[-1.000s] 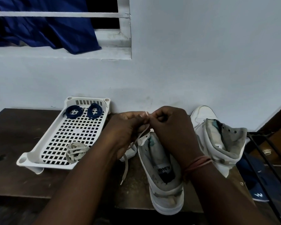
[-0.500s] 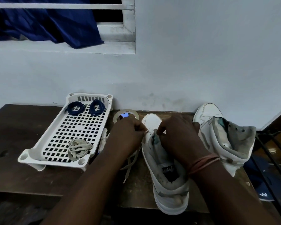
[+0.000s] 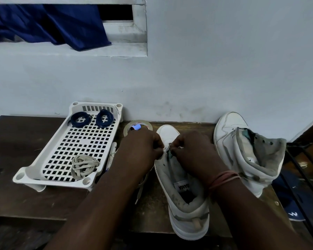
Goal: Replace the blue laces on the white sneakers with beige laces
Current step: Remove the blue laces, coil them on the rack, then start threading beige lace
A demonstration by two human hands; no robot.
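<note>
Two white high-top sneakers stand on a dark wooden table: the near sneaker (image 3: 184, 195) in the middle and the second sneaker (image 3: 246, 156) to its right, without laces. My left hand (image 3: 141, 148) and my right hand (image 3: 193, 152) are at the near sneaker's lowest eyelets, fingers curled. My left hand pinches a beige lace (image 3: 140, 188) whose loose end trails down the table left of the shoe. My right fingertips pinch at the shoe's tongue edge; the lace there is hidden. A white slotted tray (image 3: 49, 159) holds two coiled blue laces (image 3: 79, 120) and a bundled beige lace (image 3: 83, 166).
A roll of clear tape (image 3: 137, 126) lies against the wall behind my left hand. A pen-like object (image 3: 112, 154) rests beside the tray. Black metal bars (image 3: 300, 174) and blue footwear (image 3: 294, 212) sit off the table's right edge. A blue cloth (image 3: 49, 22) hangs from the window sill.
Both hands have dropped from above the shoe down to its front eyelets, bringing the beige lace with them. The tape roll has come into view behind my left hand.
</note>
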